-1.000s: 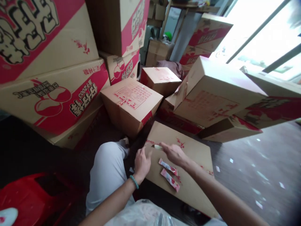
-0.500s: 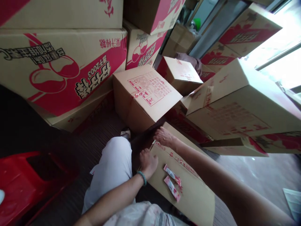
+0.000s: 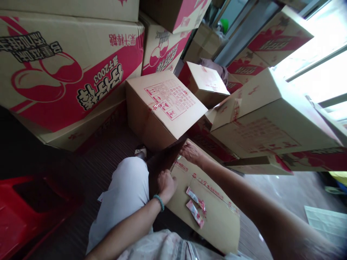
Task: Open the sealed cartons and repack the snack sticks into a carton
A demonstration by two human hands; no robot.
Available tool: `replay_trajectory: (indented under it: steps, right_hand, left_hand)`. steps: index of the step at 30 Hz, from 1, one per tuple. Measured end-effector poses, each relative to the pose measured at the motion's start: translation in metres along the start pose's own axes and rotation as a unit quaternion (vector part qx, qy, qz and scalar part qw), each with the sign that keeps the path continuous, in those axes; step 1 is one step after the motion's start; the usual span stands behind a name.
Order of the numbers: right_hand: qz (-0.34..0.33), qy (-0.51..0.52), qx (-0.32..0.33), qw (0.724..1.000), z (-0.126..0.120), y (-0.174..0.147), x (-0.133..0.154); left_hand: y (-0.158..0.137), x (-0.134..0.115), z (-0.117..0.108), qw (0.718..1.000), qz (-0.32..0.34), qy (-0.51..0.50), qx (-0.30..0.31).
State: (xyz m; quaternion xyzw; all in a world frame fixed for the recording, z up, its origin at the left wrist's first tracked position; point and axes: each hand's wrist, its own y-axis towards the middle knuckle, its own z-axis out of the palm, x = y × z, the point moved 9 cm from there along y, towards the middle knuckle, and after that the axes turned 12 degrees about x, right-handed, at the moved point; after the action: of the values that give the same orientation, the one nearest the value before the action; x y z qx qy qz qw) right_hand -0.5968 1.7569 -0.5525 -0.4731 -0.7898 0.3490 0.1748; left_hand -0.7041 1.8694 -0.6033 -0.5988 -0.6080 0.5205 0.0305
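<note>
A taped cardboard box [image 3: 214, 213] with red print lies in front of me, beside my knee. My left hand [image 3: 166, 185], with a teal bead bracelet at the wrist, has its fingers curled over the box's far end edge. Closer to the far corner of that same edge, my right hand [image 3: 190, 153] is closed on the cardboard, its fingertips partly hidden. Between the two hands, a shiny end of the clear tape shows at the edge. Two small pink-and-white candy packets, an upper packet [image 3: 194, 196] and a lower packet [image 3: 194, 213], rest on the box top.
Another closed carton [image 3: 173, 97] stands just beyond the box. Large printed cartons [image 3: 70, 68] are stacked at the left, and more cartons [image 3: 271, 122] at the right. A red plastic object [image 3: 24, 213] sits at lower left. A pale sheet-like item [image 3: 325, 222] lies on the floor at right.
My right hand has shifted slightly along the edge toward the box's far corner. My left hand keeps its place on the edge. The whole view has turned a little.
</note>
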Motion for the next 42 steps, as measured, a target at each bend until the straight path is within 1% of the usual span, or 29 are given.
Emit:
replay_trajectory:
  steps: [3, 5, 9, 13, 16, 20, 25, 28, 30, 33, 35, 37, 39, 42]
  right_hand:
    - [0.055, -0.021, 0.026, 0.998, 0.011, -0.015, -0.004]
    - [0.064, -0.009, 0.038, 0.997, 0.022, -0.022, 0.002]
    - [0.071, 0.014, 0.049, 0.996, 0.046, -0.027, 0.022]
    - [0.088, 0.032, 0.031, 0.995, 0.063, -0.038, 0.025]
    - [0.105, 0.046, 0.022, 0.993, 0.081, -0.057, 0.013]
    - [0.122, 0.069, 0.024, 0.990, 0.119, -0.091, -0.005]
    - [0.161, 0.116, 0.031, 0.980, 0.182, -0.143, -0.032]
    - [0.193, 0.146, 0.037, 0.970, 0.223, -0.180, -0.049]
    - [0.211, 0.164, 0.031, 0.963, 0.243, -0.199, -0.057]
    - [0.221, 0.185, 0.011, 0.958, 0.261, -0.213, -0.063]
    - [0.222, 0.195, 0.000, 0.955, 0.269, -0.220, -0.068]
    - [0.234, 0.204, -0.004, 0.951, 0.281, -0.235, -0.077]
    - [0.261, 0.212, 0.003, 0.942, 0.300, -0.261, -0.089]
    - [0.319, 0.225, 0.028, 0.920, 0.337, -0.313, -0.107]
  left_hand:
    - [0.003, -0.001, 0.004, 1.000, -0.003, 0.006, 0.005]
    - [0.005, -0.001, 0.006, 1.000, -0.001, 0.006, 0.002]
    - [0.009, -0.001, 0.009, 1.000, 0.000, 0.004, -0.025]
    - [0.012, 0.001, 0.008, 0.999, 0.007, -0.012, -0.041]
    - [0.014, 0.004, 0.006, 0.999, -0.001, -0.013, -0.041]
    - [0.017, 0.004, 0.004, 0.999, 0.002, 0.007, -0.041]
    - [0.015, -0.003, 0.004, 0.997, 0.012, 0.058, -0.042]
    - [0.014, -0.009, 0.003, 0.994, -0.010, 0.106, -0.037]
    - [0.017, -0.010, 0.004, 0.992, -0.033, 0.119, -0.022]
    - [0.021, -0.014, 0.006, 0.991, -0.052, 0.122, -0.007]
    - [0.022, -0.017, 0.005, 0.991, -0.051, 0.121, -0.012]
    - [0.022, -0.020, 0.005, 0.992, -0.044, 0.121, -0.015]
    - [0.023, -0.023, 0.006, 0.991, -0.034, 0.130, -0.016]
    - [0.025, -0.026, 0.004, 0.986, -0.035, 0.159, -0.022]
